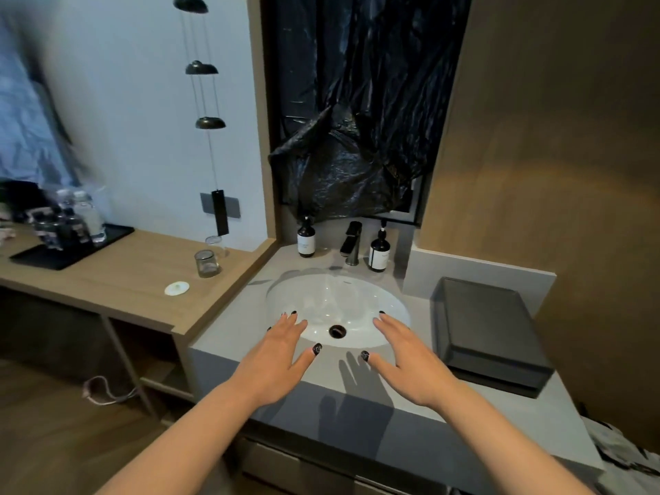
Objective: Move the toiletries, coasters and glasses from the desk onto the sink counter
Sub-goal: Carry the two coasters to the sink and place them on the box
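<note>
Over the basin [337, 309] I see left hand [276, 355] and right hand [407, 359] hovering, fingers spread straight, holding nothing; glass [206, 263] and coaster [176, 288] lie well left of the fingertips, on the desk [125, 280].

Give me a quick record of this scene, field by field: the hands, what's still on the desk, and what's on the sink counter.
left hand: left hand open, fingers spread, holding nothing, over the basin's near rim
right hand: right hand open, holding nothing
desk items: glass with a second glass behind it; white coaster nearer the front edge; black tray with blurred bottles
sink counter: two dark pump bottles either side of the faucet; dark box on the right
task progress: glasses and coaster not yet moved
</note>
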`<action>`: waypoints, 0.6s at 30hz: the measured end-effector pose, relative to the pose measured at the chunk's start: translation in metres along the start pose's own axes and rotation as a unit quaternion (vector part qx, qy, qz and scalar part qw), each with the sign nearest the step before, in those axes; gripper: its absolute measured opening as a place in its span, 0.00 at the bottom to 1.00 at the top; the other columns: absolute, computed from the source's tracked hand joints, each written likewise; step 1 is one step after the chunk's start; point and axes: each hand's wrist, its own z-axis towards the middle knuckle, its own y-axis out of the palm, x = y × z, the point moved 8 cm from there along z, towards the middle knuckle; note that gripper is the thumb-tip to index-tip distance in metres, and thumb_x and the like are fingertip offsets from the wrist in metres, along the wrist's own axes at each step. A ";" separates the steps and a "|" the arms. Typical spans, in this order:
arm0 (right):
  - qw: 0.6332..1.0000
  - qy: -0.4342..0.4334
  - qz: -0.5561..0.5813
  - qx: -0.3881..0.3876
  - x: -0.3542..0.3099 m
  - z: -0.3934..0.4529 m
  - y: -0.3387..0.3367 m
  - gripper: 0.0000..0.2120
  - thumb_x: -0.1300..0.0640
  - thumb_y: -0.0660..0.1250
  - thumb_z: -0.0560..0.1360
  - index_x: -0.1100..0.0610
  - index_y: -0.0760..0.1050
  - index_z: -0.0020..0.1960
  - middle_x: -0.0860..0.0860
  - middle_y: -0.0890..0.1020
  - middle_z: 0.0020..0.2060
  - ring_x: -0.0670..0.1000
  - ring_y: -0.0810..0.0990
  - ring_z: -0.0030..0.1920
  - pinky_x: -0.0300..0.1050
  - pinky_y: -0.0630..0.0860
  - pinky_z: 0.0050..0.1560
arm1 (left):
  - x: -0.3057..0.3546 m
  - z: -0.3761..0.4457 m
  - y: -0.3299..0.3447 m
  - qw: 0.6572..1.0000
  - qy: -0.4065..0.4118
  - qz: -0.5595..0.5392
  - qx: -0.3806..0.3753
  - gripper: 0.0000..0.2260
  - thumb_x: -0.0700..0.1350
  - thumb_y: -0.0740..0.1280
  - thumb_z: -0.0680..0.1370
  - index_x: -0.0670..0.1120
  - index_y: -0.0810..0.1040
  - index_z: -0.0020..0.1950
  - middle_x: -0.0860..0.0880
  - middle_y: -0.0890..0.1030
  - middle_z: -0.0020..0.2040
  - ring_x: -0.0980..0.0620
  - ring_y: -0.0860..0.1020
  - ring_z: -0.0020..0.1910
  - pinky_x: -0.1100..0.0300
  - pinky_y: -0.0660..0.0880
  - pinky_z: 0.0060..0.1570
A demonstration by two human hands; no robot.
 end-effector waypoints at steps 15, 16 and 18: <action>0.991 -0.091 0.072 -0.071 -0.145 0.091 0.086 0.30 0.43 0.57 0.79 0.49 0.52 0.77 0.42 0.50 0.77 0.43 0.49 0.76 0.38 0.49 0.71 | -0.158 -0.048 -0.062 0.988 -0.138 -0.048 0.046 0.27 0.58 0.55 0.81 0.51 0.55 0.78 0.52 0.52 0.79 0.55 0.48 0.77 0.56 0.51 0.75; 0.990 -0.093 0.077 -0.073 -0.150 0.099 0.091 0.30 0.43 0.57 0.79 0.49 0.53 0.77 0.42 0.51 0.77 0.43 0.49 0.76 0.37 0.48 0.71 | -0.166 -0.047 -0.062 0.987 -0.142 -0.053 0.049 0.27 0.58 0.55 0.81 0.51 0.56 0.77 0.52 0.53 0.79 0.55 0.49 0.77 0.56 0.51 0.75; 0.989 -0.099 0.082 -0.077 -0.160 0.117 0.100 0.30 0.44 0.58 0.79 0.50 0.53 0.77 0.43 0.51 0.77 0.43 0.50 0.76 0.36 0.47 0.70 | -0.183 -0.042 -0.064 0.985 -0.152 -0.063 0.051 0.27 0.58 0.55 0.80 0.51 0.56 0.77 0.51 0.53 0.79 0.56 0.48 0.77 0.55 0.51 0.76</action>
